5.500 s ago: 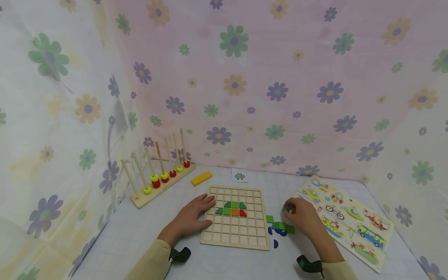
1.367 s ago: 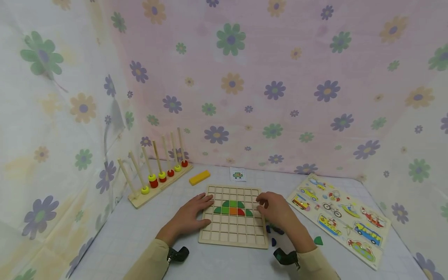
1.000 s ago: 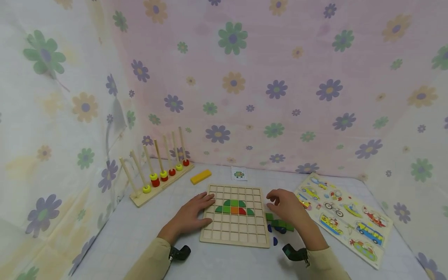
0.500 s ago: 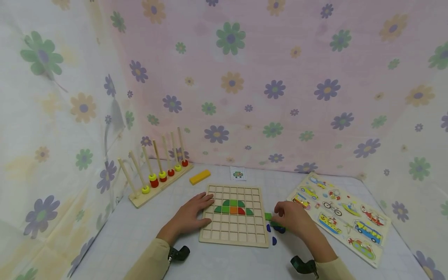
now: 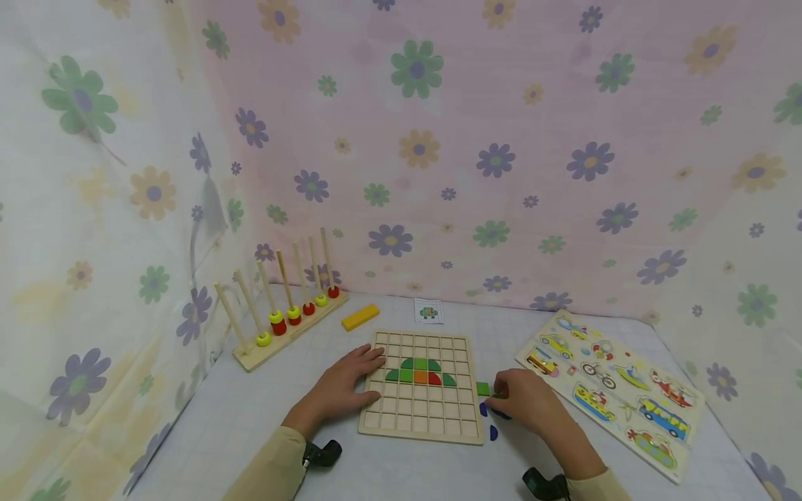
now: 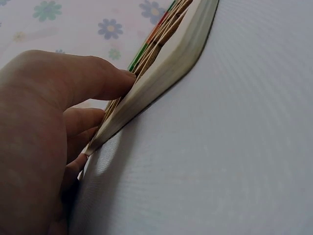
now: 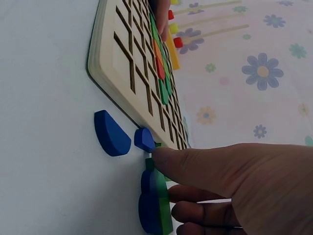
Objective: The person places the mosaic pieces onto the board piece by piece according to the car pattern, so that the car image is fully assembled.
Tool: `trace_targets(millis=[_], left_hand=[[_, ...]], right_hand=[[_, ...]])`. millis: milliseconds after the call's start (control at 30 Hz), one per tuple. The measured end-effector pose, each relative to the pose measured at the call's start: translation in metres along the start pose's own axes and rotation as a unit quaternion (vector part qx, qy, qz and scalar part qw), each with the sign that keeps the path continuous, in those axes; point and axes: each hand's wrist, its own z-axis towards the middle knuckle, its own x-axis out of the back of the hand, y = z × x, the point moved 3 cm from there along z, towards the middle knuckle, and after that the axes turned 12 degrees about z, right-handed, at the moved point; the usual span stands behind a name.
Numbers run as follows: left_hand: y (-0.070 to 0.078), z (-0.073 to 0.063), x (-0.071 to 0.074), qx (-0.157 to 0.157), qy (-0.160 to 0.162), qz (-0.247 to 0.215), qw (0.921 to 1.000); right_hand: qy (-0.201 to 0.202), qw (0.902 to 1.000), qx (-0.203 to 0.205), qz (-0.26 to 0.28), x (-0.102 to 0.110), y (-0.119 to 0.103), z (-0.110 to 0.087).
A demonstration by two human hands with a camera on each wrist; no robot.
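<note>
We've got left hand loosely spread on the grid board, right hand curled at green pieces, can't tell if gripping.

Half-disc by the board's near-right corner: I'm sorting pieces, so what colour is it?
Blue; the half-disc shows best in the right wrist view.

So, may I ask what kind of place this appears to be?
Probably a play or learning corner for children, perhaps only a staged one. Flowered cloth rises behind the table and at both sides, and on the table lie a grid board and a puzzle with vehicle pictures.
</note>
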Motion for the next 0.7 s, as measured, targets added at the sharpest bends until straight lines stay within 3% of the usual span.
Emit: trace_targets(millis=[700], left_hand=[[-0.0008, 0.0, -0.001, 0.0, 0.005, -0.001, 1.0]], right_hand=[[-0.01, 0.9999, -0.002, -0.011, 0.0047, 0.0058, -0.0065]])
